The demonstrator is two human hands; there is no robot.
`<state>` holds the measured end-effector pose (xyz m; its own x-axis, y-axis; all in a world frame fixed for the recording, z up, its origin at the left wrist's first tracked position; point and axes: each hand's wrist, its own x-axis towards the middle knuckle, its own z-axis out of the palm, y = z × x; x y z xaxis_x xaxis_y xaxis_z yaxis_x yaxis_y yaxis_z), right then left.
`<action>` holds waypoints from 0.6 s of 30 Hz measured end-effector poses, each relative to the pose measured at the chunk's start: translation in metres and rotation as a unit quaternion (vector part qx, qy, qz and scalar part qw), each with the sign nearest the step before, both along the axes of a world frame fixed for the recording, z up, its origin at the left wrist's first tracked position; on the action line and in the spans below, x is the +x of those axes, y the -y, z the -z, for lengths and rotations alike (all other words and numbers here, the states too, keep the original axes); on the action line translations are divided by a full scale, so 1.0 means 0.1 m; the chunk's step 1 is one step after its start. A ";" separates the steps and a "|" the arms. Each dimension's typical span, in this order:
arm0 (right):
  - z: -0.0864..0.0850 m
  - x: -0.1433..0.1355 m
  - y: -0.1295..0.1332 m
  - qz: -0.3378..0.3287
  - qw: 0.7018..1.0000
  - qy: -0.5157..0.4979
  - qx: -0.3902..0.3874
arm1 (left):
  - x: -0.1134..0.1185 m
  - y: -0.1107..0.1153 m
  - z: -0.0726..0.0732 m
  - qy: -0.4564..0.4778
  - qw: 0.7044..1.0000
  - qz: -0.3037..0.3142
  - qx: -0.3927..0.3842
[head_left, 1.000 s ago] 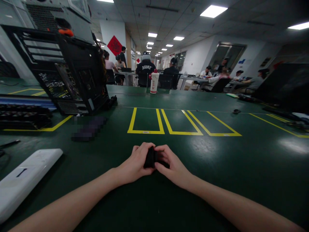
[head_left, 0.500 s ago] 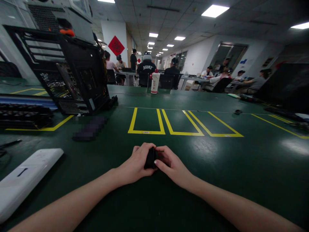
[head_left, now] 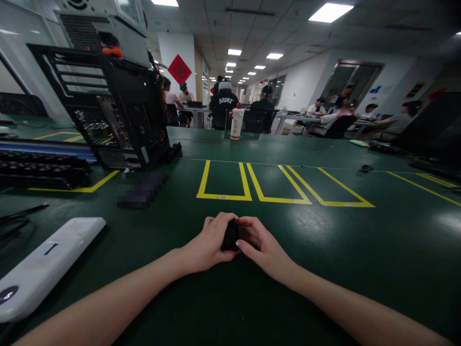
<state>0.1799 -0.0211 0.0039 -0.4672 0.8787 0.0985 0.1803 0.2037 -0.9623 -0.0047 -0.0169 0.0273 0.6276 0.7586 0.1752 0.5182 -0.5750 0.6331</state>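
Note:
Both hands meet around a small black box-like object (head_left: 229, 236) low over the green table (head_left: 273, 298); its exact kind does not show. My left hand (head_left: 211, 242) is closed on its left side, thumb below and fingers over the top. From the right, my right hand (head_left: 264, 247) curls against it, the thumb and index fingertips at its right edge. The fingers cover much of the object. Beyond the hands, yellow tape outlines (head_left: 223, 197) mark the tabletop.
At left stand an open black computer case (head_left: 124, 110), a white elongated device (head_left: 54, 264) and a blurred dark object (head_left: 142, 190). A white cup (head_left: 236, 124) with a red top stands at the table's far side. People sit at tables behind.
The whole view has shifted slightly, so the scene sits further right and more of the white device shows. Hands and black object keep nearly the same pose.

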 end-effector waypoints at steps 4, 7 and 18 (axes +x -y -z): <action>-0.01 0.01 0.00 -0.019 1.000 -0.011 -0.018 | -0.01 0.00 0.00 -0.003 1.000 0.004 0.005; 0.02 0.00 0.00 -0.024 0.999 -0.018 0.009 | -0.01 0.00 0.02 -0.003 1.000 0.004 0.003; 0.02 0.09 -0.01 0.042 0.999 0.022 0.026 | 0.00 -0.04 0.14 0.004 0.999 -0.014 0.050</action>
